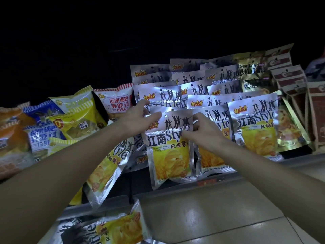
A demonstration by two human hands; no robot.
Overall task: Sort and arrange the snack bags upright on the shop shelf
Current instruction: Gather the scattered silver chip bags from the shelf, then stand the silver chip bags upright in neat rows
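Below my forearms lies a fallen silver-and-yellow chip bag (112, 228). Between my hands stands an upright silver-and-yellow foil snack bag (169, 148); left hand (139, 118) and right hand (202, 129) pinch its top corners.

Pale glossy floor tiles (219, 213) below; above, darkness, perhaps an unlit recess (123, 32).
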